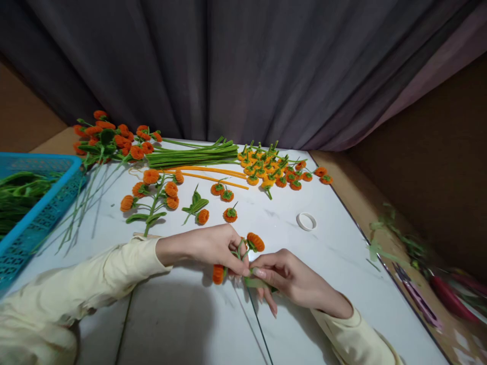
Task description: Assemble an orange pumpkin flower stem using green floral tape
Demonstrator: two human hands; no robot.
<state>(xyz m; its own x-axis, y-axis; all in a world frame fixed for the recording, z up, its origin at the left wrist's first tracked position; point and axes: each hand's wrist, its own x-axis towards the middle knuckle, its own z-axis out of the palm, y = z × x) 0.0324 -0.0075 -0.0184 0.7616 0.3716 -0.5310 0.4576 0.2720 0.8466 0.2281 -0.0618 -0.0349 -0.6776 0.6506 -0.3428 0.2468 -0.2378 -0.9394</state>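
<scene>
In front of me, my left hand (213, 248) is closed round the upper stem of a small spray of fuzzy orange flowers (255, 242). One flower shows above the fingers and another below them. The spray's thin wire stem (257, 319) runs down toward the table's near edge. Right beside it, my right hand (292, 279) pinches a light green strip (255, 283), which looks like tape, against the stem just under the left fingertips. Fingers hide the spot where strip and stem meet. Just beyond my hands lie loose orange flower heads (230, 215) and a green leaf sprig (195, 203).
A finished-looking orange flower stem (152, 208) lies at left, near a blue basket (74, 170) of green leaves. Behind are green pipe cleaners (190, 154), yellow flower heads (262, 165) and an orange bunch (114, 137). A white ring (306, 221) and pink-handled cutters (418, 299) sit right.
</scene>
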